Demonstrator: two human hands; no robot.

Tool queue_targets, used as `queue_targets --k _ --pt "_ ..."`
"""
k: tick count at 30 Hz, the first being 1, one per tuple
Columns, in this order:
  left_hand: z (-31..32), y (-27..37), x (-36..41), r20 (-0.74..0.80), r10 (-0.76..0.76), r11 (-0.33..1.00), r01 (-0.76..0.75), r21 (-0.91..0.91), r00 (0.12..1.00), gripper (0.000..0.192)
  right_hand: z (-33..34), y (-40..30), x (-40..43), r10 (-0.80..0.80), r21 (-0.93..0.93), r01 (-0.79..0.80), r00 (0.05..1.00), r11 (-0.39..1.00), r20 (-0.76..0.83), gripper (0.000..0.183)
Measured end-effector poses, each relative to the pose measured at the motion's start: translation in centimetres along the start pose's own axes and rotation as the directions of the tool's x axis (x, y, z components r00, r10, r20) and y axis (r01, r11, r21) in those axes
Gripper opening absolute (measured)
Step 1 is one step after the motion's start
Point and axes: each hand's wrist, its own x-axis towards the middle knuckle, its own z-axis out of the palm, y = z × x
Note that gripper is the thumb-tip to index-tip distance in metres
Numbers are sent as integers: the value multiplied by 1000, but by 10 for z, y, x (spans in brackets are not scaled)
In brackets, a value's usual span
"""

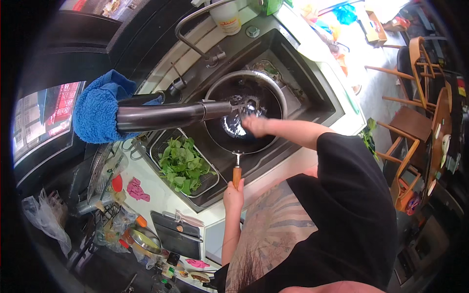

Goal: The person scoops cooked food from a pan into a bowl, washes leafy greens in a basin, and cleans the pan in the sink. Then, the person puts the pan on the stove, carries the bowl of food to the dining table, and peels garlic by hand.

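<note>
A dark wok [220, 141] with a light metal rim sits in the sink [304, 88]. My left hand [233, 196] is closed around the wok's wooden handle [237, 175]. Over the inside of the wok is my right hand [255, 125], blurred, its fingers by the water; whether it holds anything cannot be told. Water falls into the wok from the end of a thick metal faucet [161, 116], and a blue towel [97, 110] is wrapped around the faucet's other end. Leafy greens [183, 164] lie in a metal basket [216, 183] beside the wok.
A thin curved tap [192, 45] and a white bottle [227, 20] stand behind the sink. Left of the basket lies a pink cloth [138, 189] on the counter. A black cutting board [177, 234] is nearer. Wooden chairs [417, 73] stand at the right.
</note>
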Motion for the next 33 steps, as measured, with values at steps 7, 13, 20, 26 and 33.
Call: queue_targets --k 7,13,20,26,33 --pt "-4 -1 -4 -28 9 1000 -9 2 1000 54 -21 53 -12 42 -534 -141 980 833 -194 37" --pt "-2 5 -2 -16 -9 1000 9 27 1000 54 -37 1 89 203 163 -120 560 979 -804 52" --pt "-3 -3 -3 -17 -78 997 78 -1 997 56 -11 -94 38 -355 770 469 874 432 -333 10" --pt "-8 -7 -5 -14 -84 994 83 -74 996 58 -69 -5 -59 163 -644 111 922 757 351 36" --pt "-4 -11 2 11 -43 996 44 -81 999 55 -71 27 35 -71 -469 -195 868 861 -491 35"
